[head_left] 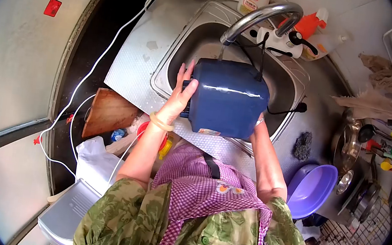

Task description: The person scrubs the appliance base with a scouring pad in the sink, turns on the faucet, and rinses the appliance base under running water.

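A glossy dark blue, box-shaped vessel with rounded corners [230,100] is held tilted over the steel sink [176,64], below the curved faucet [262,20]. A thin stream of water falls from the spout at its far edge. My left hand [183,94] grips its left side by a dark projecting part, thumb across it and fingers pointing up. At the lower right corner, my right hand [257,127] holds the vessel from the side or beneath, its fingers mostly hidden. What is inside the vessel does not show.
A black plug on a cord [300,107] lies over the sink's right rim. On the right counter are a dark scouring pad [303,145] and a purple basin [315,191]. Spray bottles [313,24] stand behind the faucet. A white cable [112,46] runs along the left.
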Demonstrator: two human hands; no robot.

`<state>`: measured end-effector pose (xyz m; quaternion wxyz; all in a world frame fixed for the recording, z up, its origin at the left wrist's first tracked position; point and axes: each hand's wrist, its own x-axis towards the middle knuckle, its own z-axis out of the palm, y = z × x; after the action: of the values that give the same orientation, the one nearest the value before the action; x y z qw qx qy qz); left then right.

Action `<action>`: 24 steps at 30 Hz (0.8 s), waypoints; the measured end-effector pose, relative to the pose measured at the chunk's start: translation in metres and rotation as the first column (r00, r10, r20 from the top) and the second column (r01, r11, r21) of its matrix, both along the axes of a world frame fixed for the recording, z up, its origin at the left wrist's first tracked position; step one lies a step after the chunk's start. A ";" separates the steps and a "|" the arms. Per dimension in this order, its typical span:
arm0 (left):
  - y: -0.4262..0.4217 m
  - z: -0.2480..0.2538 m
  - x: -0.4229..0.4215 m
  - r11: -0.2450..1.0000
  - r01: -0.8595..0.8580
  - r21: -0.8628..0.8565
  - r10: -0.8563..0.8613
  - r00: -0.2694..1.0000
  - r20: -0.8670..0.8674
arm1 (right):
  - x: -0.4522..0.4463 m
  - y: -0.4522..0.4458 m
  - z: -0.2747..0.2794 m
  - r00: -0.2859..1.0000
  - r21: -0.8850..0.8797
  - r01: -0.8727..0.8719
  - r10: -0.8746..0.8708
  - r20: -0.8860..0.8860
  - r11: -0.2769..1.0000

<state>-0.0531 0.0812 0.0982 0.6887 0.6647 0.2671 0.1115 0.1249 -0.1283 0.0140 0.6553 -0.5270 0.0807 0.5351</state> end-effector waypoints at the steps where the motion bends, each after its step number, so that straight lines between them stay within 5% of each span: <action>1: 0.002 -0.007 -0.001 0.995 0.010 -0.102 -0.010 1.000 0.008 | 0.004 0.002 -0.001 1.000 0.005 0.003 -0.003 -0.014 1.000; 3: 0.002 -0.011 -0.002 0.985 0.031 -0.170 -0.029 0.999 0.018 | 0.012 0.007 -0.002 0.999 0.017 0.011 -0.010 -0.031 1.000; 10: -0.009 0.005 0.003 0.969 -0.085 0.231 0.043 0.983 0.180 | 0.033 0.033 -0.001 0.996 0.063 0.062 -0.057 -0.071 0.996; 16: 0.005 0.034 0.014 0.969 -0.159 0.192 0.147 0.986 0.075 | 0.040 0.068 -0.005 0.989 0.096 0.115 -0.104 -0.107 0.989; 20: 0.000 0.018 0.003 0.921 -0.230 0.313 0.209 0.973 0.099 | 0.033 0.086 -0.004 0.982 0.111 0.135 -0.118 -0.148 0.985; 24: -0.008 0.032 -0.003 0.905 -0.394 0.158 0.397 0.918 0.013 | 0.024 0.108 -0.001 0.976 0.123 0.144 -0.120 -0.181 0.982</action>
<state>-0.0565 0.0736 0.1307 0.5945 0.6502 0.3933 0.2630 0.1493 -0.0204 0.0130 0.7141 -0.4265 0.1357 0.5383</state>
